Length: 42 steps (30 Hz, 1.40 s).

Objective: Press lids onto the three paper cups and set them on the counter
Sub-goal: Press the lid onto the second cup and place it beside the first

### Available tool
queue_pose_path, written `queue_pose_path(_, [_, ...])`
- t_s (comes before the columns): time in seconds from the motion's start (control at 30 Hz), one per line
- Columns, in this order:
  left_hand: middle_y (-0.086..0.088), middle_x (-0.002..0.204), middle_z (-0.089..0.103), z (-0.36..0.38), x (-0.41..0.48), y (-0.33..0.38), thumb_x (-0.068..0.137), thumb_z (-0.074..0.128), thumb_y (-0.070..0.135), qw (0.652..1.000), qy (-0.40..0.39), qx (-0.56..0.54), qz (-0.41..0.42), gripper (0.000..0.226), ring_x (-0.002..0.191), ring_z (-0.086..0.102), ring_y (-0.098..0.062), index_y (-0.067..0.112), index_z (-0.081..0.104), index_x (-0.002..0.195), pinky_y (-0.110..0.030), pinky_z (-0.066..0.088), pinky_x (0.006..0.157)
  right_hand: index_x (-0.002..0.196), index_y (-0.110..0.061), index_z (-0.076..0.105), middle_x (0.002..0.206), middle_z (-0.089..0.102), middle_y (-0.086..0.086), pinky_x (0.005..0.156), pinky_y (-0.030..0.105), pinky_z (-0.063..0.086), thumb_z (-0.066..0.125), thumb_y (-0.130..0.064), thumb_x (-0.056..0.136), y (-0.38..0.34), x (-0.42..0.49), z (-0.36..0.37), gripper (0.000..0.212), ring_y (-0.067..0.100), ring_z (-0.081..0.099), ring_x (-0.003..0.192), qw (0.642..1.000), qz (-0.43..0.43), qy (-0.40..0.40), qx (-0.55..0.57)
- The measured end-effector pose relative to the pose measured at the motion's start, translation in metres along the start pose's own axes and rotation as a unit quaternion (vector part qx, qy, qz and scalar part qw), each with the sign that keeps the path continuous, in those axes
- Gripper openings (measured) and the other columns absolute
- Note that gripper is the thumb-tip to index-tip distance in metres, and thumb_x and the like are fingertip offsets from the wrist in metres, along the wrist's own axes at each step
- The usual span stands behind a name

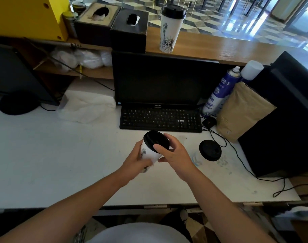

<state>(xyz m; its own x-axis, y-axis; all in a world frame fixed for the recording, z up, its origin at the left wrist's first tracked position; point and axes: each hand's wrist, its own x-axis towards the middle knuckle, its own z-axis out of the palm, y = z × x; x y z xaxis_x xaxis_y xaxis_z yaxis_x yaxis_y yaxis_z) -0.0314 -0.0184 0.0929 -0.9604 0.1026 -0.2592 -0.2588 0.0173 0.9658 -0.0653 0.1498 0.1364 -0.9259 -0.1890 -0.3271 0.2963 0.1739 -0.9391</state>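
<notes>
- Because a lid needs a steady rim to be pressed against, the left hand (134,159) is wrapped round the lower wall of the cup (149,152), with its fingers curled about the paper; the cup is held somewhat tilted over the desk (62,155), and whether its base rests there cannot be told
- On that cup's mouth a lid (155,140) is seated, just above and to the right of the left hand; whether it is snapped down all round cannot be told, so the pressing step is judged to be in hand
- Farther back, a capped cup (169,32) is stood upright on the counter (228,48), well apart from both hands; it is judged finished, so one of three is counted as done
- From the right, the right hand (176,155) is clamped on the lid: its thumb is laid on the near top edge and a finger is hooked over the far rim, so that force can be set against the left hand's grip; the cup is thus held between the two hands, touching both
- Near the right hand, but not touched by it, a spare lid (210,150) is laid on the desk, presumably within reach for the next cup; whether a cup stands under it cannot be told
</notes>
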Motion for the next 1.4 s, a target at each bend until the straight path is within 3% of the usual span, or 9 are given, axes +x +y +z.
queue_pose_path(0.13, [0.017,0.13,0.062,-0.004,0.009,0.004,0.095,0.044,0.048,0.988,0.01,-0.128,-0.088,0.038,0.116,0.056,-0.002,0.041,0.056,0.131,-0.028,0.036,0.097,0.14,-0.025,0.051,0.13,0.065,-0.01,0.09,0.032,0.059,0.084,-0.018,0.081,0.016,0.005,-0.005,0.068,0.011,0.066,0.115,0.997,0.026,0.011,0.077])
queue_pose_path(0.23, [0.018,0.14,0.049,-0.004,0.015,-0.008,0.099,0.03,0.06,0.975,0.015,-0.174,-0.14,0.044,0.131,0.041,-0.007,0.043,0.05,0.134,-0.04,0.024,0.109,0.129,-0.029,0.062,0.114,0.073,-0.018,0.088,0.022,0.056,0.076,-0.016,0.088,0.024,0.006,0.0,0.045,0.006,0.065,0.116,0.991,0.059,-0.007,0.124])
queue_pose_path(0.43, [0.012,0.13,0.056,0.005,0.02,-0.023,0.1,0.033,0.057,0.973,0.051,-0.157,-0.163,0.031,0.121,0.049,-0.006,0.056,0.064,0.105,-0.042,0.046,0.098,0.133,-0.005,0.064,0.133,0.067,0.012,0.101,0.031,0.052,0.051,-0.016,0.105,0.045,0.01,0.01,0.033,0.024,0.062,0.126,0.968,0.133,0.058,0.205])
queue_pose_path(0.7, [0.002,0.135,0.057,0.003,0.027,-0.035,0.101,0.029,0.058,0.973,0.076,-0.128,-0.178,0.04,0.126,0.049,-0.019,0.042,0.06,0.121,-0.046,0.052,0.096,0.107,-0.014,0.075,0.116,0.073,0.005,0.099,0.036,0.056,0.059,-0.025,0.101,0.067,0.021,0.018,0.021,0.022,0.068,0.114,0.961,0.174,0.104,0.189])
queue_pose_path(0.83, [-0.004,0.132,0.06,0.004,0.029,-0.04,0.103,0.023,0.055,0.982,0.096,-0.073,-0.147,0.048,0.123,0.054,-0.022,0.034,0.059,0.128,-0.045,0.055,0.093,0.098,-0.021,0.073,0.106,0.072,-0.001,0.089,0.029,0.058,0.052,-0.032,0.104,0.077,0.023,0.025,0.024,0.019,0.066,0.111,0.972,0.155,0.117,0.136])
queue_pose_path(1.03, [-0.004,0.122,0.06,-0.001,0.03,-0.046,0.107,0.025,0.039,0.991,0.119,0.027,-0.058,0.04,0.116,0.058,-0.024,0.022,0.057,0.123,-0.039,0.059,0.082,0.119,-0.003,0.063,0.112,0.069,0.017,0.088,0.049,0.058,0.035,-0.025,0.109,0.078,0.023,0.032,0.038,0.031,0.066,0.103,0.982,0.014,0.141,-0.124])
queue_pose_path(1.23, [-0.005,0.118,0.061,-0.015,0.033,-0.044,0.108,0.029,0.025,0.987,0.084,0.136,0.014,0.031,0.11,0.061,-0.024,0.016,0.054,0.124,-0.048,0.059,0.087,0.12,-0.004,0.061,0.109,0.069,0.017,0.086,0.05,0.058,0.032,-0.028,0.109,0.072,0.028,0.029,0.039,0.031,0.066,0.1,0.972,-0.007,0.119,-0.2])
queue_pose_path(1.3, [-0.006,0.118,0.061,-0.016,0.033,-0.042,0.108,0.031,0.021,0.982,0.081,0.163,0.043,0.031,0.11,0.061,-0.024,0.009,0.054,0.126,-0.041,0.058,0.089,0.118,-0.005,0.061,0.106,0.069,0.016,0.085,0.05,0.057,0.032,-0.028,0.109,0.071,0.028,0.028,0.039,0.03,0.066,0.096,0.97,-0.011,0.113,-0.213])
queue_pose_path(1.4, [0.0,0.116,0.061,-0.015,0.033,-0.038,0.106,0.034,0.016,0.965,0.104,0.226,0.078,0.031,0.109,0.06,-0.021,0.008,0.054,0.128,-0.014,0.045,0.088,0.114,-0.005,0.061,0.104,0.068,0.014,0.081,0.052,0.058,0.033,-0.028,0.109,0.066,0.027,0.029,0.037,0.031,0.065,0.094,0.968,-0.002,0.116,-0.222])
